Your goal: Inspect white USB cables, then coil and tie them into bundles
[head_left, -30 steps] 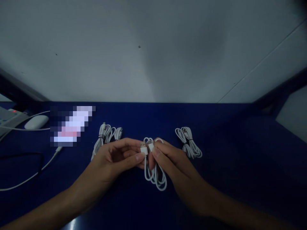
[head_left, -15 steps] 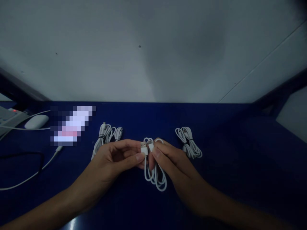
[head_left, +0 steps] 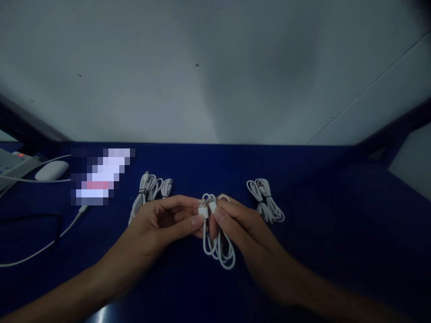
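Across the lower view: blue desk (head_left: 208, 157) bearing tied bundles (head_left: 269, 207).
Left hand (head_left: 155, 229): thumb and fingers pinching the USB plug (head_left: 202, 211).
Right hand (head_left: 249, 235): grasping the second plug (head_left: 212, 205) and cable (head_left: 220, 251).
Cable: between both hands, loops hanging.
Plugs: side by side; best gripped by the housings, cable unstrained.
Writing: none legible; screen (head_left: 109, 172) pixelated.

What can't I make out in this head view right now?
- Left cable bundle: lower end hidden behind the left hand.
- Held cable: some strands covered by the right hand.
- Second plug on it: too small and dim to identify its type.
- Bright slanted object: detail lost to pixelation.
- Pale box with red light: cut off by the left edge.
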The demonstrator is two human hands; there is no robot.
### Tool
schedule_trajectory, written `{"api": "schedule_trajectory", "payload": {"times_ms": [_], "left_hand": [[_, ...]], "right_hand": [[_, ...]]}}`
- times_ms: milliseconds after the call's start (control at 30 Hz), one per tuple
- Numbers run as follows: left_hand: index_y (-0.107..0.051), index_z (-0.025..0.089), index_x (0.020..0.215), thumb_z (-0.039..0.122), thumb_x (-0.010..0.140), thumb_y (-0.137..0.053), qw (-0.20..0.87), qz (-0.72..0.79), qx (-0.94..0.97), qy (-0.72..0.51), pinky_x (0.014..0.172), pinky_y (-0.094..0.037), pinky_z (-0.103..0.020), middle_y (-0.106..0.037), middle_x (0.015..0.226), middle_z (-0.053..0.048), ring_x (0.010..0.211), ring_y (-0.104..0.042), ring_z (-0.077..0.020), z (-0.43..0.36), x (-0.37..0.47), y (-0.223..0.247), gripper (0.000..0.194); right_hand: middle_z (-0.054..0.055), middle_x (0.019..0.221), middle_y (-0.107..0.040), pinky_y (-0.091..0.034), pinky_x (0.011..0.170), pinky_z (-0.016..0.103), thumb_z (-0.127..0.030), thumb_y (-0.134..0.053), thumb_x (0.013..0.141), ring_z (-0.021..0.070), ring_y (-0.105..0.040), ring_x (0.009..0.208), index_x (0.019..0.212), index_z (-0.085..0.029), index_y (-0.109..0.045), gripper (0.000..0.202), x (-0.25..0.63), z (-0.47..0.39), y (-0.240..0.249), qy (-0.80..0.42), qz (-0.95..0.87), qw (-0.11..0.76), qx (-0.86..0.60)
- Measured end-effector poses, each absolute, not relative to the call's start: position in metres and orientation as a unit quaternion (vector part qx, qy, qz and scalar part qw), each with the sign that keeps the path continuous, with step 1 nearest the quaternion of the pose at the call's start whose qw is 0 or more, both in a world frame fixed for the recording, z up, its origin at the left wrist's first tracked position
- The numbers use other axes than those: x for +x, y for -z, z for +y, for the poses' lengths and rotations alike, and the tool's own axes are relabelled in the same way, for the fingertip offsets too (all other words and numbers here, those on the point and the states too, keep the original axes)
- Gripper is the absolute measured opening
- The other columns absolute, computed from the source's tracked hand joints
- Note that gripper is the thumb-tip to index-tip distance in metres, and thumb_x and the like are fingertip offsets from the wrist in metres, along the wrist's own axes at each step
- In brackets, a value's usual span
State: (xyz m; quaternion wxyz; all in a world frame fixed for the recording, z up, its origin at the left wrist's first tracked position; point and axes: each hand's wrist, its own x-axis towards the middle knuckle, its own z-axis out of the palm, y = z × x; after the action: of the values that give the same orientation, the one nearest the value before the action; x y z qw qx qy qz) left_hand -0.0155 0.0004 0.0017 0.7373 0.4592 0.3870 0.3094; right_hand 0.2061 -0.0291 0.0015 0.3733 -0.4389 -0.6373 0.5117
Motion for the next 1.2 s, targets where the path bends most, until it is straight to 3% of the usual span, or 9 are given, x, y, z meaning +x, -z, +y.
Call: {"api": "schedule_trajectory", "payload": {"times_ms": [467, 667, 1000, 1200], "left_hand": [[-0.086, 0.024, 0.114, 0.025, 0.102, -0.083, 0.733, 0.391, 0.459, -0.315, 0.089, -0.061, -0.026, -0.083, 0.093, -0.004, 0.09, -0.077, -0.0174, -0.001, -0.014, -0.005, 0.012], [-0.087, 0.026, 0.121, 0.029, 0.1, -0.086, 0.737, 0.396, 0.449, -0.314, 0.088, -0.06, -0.024, -0.087, 0.105, -0.005, 0.095, -0.078, -0.0177, 0.0, -0.014, -0.003, 0.021], [-0.088, 0.027, 0.118, 0.029, 0.098, -0.086, 0.735, 0.404, 0.449, -0.309, 0.087, -0.059, -0.025, -0.084, 0.094, -0.004, 0.092, -0.077, -0.0192, 0.001, -0.011, -0.005, 0.02], [-0.086, 0.031, 0.125, 0.026, 0.106, -0.078, 0.74, 0.39, 0.465, -0.289, 0.088, -0.058, -0.025, -0.084, 0.096, -0.002, 0.093, -0.077, -0.0171, 0.0, -0.018, 0.005, 0.022]], "right_hand": [[0.0, 0.093, -0.061, -0.047, 0.081, 0.035, -0.04, -0.041, 0.122, 0.0182, -0.057, 0.088, 0.088, -0.025, -0.065, 0.044, 0.206, -0.03, -0.002, -0.525, -0.622, 0.363, -0.453], [0.0, 0.092, -0.059, -0.047, 0.084, 0.034, -0.035, -0.043, 0.121, 0.0177, -0.056, 0.091, 0.086, -0.024, -0.064, 0.043, 0.205, -0.028, -0.002, -0.519, -0.631, 0.371, -0.442], [0.0, 0.093, -0.059, -0.046, 0.083, 0.035, -0.04, -0.043, 0.121, 0.0181, -0.055, 0.088, 0.085, -0.024, -0.064, 0.044, 0.205, -0.028, -0.006, -0.544, -0.614, 0.359, -0.445], [0.0, 0.09, -0.058, -0.045, 0.085, 0.037, -0.037, -0.046, 0.118, 0.0192, -0.056, 0.091, 0.083, -0.024, -0.065, 0.042, 0.206, -0.026, -0.004, -0.543, -0.626, 0.352, -0.435]]}}
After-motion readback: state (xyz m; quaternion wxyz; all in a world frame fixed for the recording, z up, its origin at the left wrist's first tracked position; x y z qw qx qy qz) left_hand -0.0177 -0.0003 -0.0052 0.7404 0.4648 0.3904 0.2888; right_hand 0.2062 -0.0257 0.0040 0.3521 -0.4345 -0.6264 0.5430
